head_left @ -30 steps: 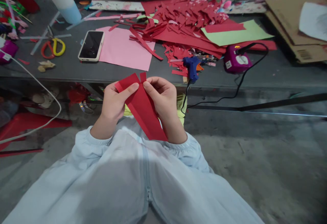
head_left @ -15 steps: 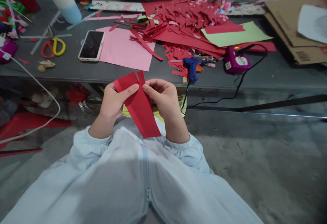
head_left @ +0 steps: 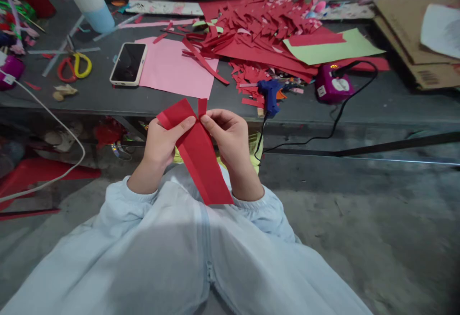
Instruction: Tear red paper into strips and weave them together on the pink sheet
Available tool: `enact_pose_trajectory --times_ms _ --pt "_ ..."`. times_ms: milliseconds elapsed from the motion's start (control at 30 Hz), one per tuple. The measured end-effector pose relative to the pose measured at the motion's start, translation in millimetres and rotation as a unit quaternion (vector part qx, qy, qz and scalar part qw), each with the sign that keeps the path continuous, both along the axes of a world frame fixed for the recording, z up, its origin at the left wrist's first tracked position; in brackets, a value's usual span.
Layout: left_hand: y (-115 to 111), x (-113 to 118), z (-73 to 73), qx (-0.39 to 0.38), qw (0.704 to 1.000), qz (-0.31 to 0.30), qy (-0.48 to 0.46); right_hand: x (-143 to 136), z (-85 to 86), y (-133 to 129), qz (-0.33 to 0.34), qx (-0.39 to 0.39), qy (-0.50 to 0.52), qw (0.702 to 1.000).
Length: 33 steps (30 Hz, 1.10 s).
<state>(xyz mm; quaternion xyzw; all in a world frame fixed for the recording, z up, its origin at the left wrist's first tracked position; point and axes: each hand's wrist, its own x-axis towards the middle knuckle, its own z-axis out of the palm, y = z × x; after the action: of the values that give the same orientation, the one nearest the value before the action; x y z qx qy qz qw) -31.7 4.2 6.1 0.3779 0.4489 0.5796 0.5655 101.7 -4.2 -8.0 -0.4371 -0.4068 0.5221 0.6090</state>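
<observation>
Jacket (head_left: 151, 252): pale blue, loose, creased
Zip (head_left: 205, 228): grey-blue, down the jacket's front
Slider (head_left: 210, 272): small, on the zip
Sleeves (head_left: 275, 221): pale blue, full, either side of the zip
Cuffs (head_left: 142, 197): gathered, flanking the zip's upper end

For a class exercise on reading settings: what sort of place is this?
Probably a craft workspace, judging by the scissors, the blue glue gun and the pile of cut red paper.

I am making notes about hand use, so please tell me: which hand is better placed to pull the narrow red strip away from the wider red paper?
Probably the right hand: it pinches the narrow red strip below its upper end, while the left hand holds the wider red paper beside it.
</observation>
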Motion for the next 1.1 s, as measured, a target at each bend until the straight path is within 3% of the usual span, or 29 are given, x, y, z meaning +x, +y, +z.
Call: enact_pose_trajectory --times_ms 167,333,533,800,933,1100 --pt "2.8 -0.5 0.3 -0.004 1.0 0.005 0.01 7.5 1.8 1.5 0.046 -0.028 -0.004 0.999" --pt "7.5 1.9 0.3 -0.016 1.0 -0.014 0.003 7.0 -3.2 8.1 0.022 -0.013 -0.009 1.0" --pt "19.0 7.3 -7.0 -0.005 1.0 0.012 -0.011 1.6 -6.5 18.4 -0.023 -0.014 0.003 1.0" --pt "42.7 6.5 -4.8 -0.025 1.0 0.012 0.013 11.8 -5.4 40.2 0.029 -0.052 0.018 0.998" --pt "58.3 6.3 -1.7 -0.051 0.998 -0.015 0.027 13.4 -0.6 56.0 0.016 -0.06 0.02 0.998" --pt "76.7 8.3 -2.5 -0.043 0.999 -0.001 0.013 5.4 2.2 74.6 -0.021 -0.059 0.005 0.998"
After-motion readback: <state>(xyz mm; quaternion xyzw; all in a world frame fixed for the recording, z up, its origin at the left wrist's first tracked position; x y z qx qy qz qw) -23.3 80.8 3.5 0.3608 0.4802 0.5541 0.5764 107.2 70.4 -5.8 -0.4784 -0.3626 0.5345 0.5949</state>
